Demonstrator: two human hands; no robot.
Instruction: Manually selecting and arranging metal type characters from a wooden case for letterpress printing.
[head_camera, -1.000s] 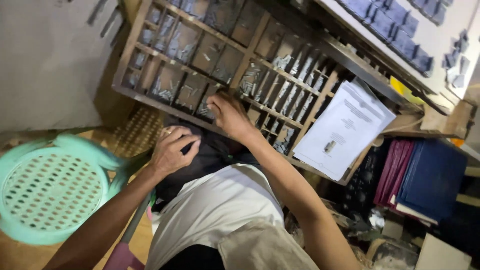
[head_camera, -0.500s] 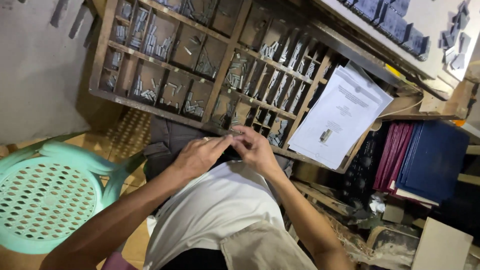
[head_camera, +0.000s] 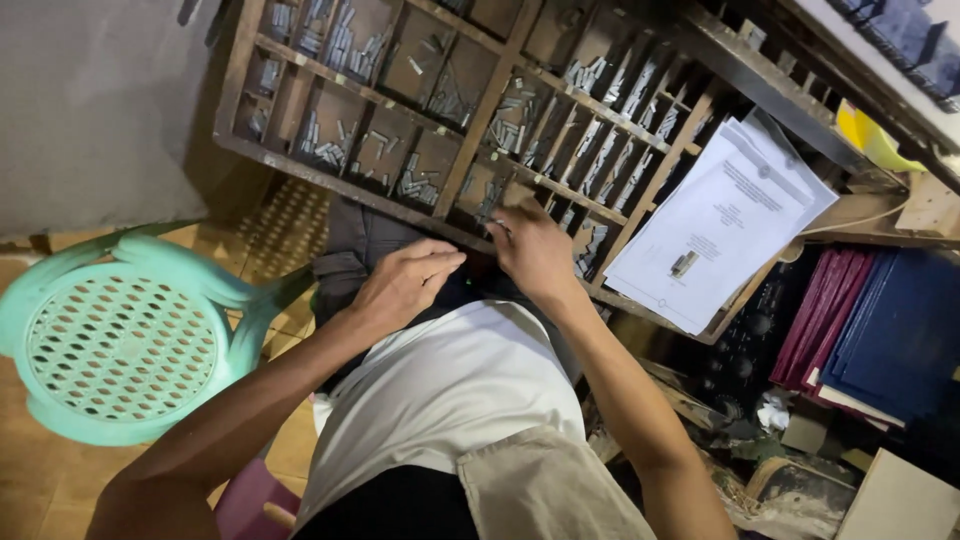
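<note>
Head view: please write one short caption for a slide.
Right hand reaches into a wooden compartment tray of small metal pieces; left hand waits beside it.

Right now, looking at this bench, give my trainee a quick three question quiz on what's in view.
1. True or false: the right hand reaches to the front edge of the wooden compartment tray.
2. What sits beside the person's left arm? A) a green plastic stool B) a metal bucket C) a red crate
3. What fills the tray's compartments?

Key: 1. True. 2. A. 3. Small grey metal pieces. The left hand is held loosely curled just below the tray; whether it holds anything cannot be seen. Stapled white papers lean on the tray's right end.
</note>
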